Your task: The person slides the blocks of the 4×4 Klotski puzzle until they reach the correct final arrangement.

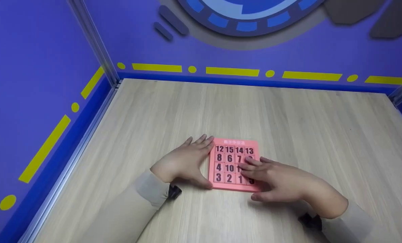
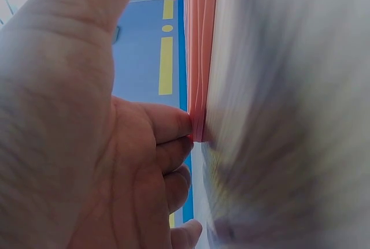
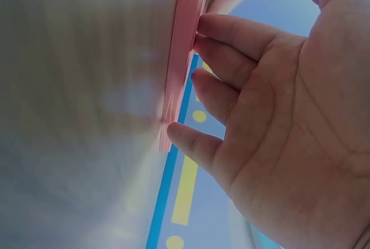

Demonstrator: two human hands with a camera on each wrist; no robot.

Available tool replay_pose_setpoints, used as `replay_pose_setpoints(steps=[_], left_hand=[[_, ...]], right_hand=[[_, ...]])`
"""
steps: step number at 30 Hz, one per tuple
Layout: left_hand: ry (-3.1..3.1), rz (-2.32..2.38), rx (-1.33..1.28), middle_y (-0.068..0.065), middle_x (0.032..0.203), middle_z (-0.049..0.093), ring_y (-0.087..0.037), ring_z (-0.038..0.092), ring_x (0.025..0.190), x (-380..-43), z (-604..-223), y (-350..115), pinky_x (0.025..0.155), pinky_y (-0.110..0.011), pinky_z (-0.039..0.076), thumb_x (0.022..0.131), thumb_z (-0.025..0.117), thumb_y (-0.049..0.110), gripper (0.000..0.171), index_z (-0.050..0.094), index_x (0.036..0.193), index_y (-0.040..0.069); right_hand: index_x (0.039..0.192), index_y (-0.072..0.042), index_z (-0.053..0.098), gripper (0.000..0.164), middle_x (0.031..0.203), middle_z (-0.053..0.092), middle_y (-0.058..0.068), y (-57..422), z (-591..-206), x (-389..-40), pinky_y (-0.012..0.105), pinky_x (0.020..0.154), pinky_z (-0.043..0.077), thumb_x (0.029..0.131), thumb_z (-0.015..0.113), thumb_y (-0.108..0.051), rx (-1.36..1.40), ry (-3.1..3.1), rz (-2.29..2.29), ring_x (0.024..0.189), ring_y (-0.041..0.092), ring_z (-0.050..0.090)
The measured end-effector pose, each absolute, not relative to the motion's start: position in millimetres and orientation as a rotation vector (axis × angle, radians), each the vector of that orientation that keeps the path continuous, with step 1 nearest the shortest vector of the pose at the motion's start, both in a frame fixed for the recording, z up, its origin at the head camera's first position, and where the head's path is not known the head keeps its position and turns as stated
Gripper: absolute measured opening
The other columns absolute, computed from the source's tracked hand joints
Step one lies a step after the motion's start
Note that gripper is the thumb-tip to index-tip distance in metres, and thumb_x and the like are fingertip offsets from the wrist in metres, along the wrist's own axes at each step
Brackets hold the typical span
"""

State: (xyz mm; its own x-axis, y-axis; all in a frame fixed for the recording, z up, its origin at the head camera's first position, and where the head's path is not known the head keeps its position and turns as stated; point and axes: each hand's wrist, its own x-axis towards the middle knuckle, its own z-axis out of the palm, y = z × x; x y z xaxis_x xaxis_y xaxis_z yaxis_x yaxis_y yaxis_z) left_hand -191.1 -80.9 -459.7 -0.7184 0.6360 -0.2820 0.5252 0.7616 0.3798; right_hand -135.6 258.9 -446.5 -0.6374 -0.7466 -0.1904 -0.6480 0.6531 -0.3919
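A pink sliding number puzzle (image 1: pixel 236 186) lies flat on the table, with black numbers on square tiles in a frame. My left hand (image 1: pixel 186 162) spans its left side, thumb at the near corner and fingertips at the far one. In the left wrist view, fingers (image 2: pixel 172 121) touch the puzzle's edge (image 2: pixel 200 58). My right hand (image 1: pixel 282 180) reaches over the puzzle's right side, its fairly straight fingers resting on the tiles and covering several numbers. The right wrist view shows the fingertips along the pink frame (image 3: pixel 184 47), palm facing the camera.
The light wood-grain table (image 1: pixel 173 111) stretches behind and to both sides of the puzzle. Blue panels with yellow dashes (image 1: pixel 233 71) stand along its back and left edges, joined by a metal post (image 1: pixel 98 44). A dark strap piece (image 1: pixel 175 191) sits at my left wrist.
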Motion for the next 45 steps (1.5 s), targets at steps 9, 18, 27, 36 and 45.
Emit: replay_pose_setpoints(steps=[9,18,27,36,45], left_hand=[[2.564,0.389,0.864,-0.003,0.192,0.004,-0.025,0.003,0.18,-188.4,-457.9,-86.2,0.147,-0.053,0.002,0.073,0.094,0.073,0.148,0.016,0.182,0.011],[2.557,0.389,0.879,-0.001,0.192,0.004,-0.025,0.002,0.18,-189.5,-458.4,-79.7,0.147,-0.054,0.003,0.073,0.093,0.074,0.147,0.015,0.182,0.012],[2.554,0.393,0.903,-0.002,0.192,0.004,-0.026,0.003,0.18,-191.9,-459.4,-80.3,0.147,-0.056,0.004,0.074,0.093,0.074,0.147,0.016,0.182,0.011],[2.549,0.389,0.896,-0.002,0.192,0.003,-0.027,0.003,0.18,-192.2,-457.9,-81.0,0.147,-0.056,0.004,0.073,0.093,0.075,0.148,0.014,0.182,0.011],[2.549,0.403,0.887,-0.001,0.192,0.002,-0.025,0.002,0.18,-192.0,-459.1,-80.9,0.147,-0.055,0.004,0.073,0.093,0.074,0.148,0.014,0.182,0.012]], right_hand=[[0.171,-0.018,0.053,0.08,0.18,0.046,0.006,259.8,-450.0,-133.9,0.067,0.14,0.029,0.105,0.07,-0.061,-1.13,2.525,-0.454,0.171,0.035,0.039],[0.169,-0.018,0.055,0.078,0.179,0.048,0.002,270.2,-440.5,-126.0,0.067,0.14,0.029,0.106,0.071,-0.06,-1.166,2.543,-0.408,0.17,0.033,0.042],[0.167,-0.018,0.058,0.078,0.174,0.055,-0.004,275.9,-431.2,-113.1,0.07,0.138,0.032,0.104,0.073,-0.062,-1.075,2.53,-0.396,0.168,0.031,0.046],[0.167,-0.018,0.058,0.079,0.174,0.054,-0.002,277.2,-429.1,-106.5,0.07,0.138,0.032,0.104,0.071,-0.065,-1.058,2.51,-0.363,0.167,0.031,0.048],[0.166,-0.015,0.059,0.079,0.174,0.054,0.0,276.4,-428.7,-104.4,0.069,0.138,0.032,0.104,0.071,-0.062,-1.077,2.516,-0.361,0.167,0.033,0.047]])
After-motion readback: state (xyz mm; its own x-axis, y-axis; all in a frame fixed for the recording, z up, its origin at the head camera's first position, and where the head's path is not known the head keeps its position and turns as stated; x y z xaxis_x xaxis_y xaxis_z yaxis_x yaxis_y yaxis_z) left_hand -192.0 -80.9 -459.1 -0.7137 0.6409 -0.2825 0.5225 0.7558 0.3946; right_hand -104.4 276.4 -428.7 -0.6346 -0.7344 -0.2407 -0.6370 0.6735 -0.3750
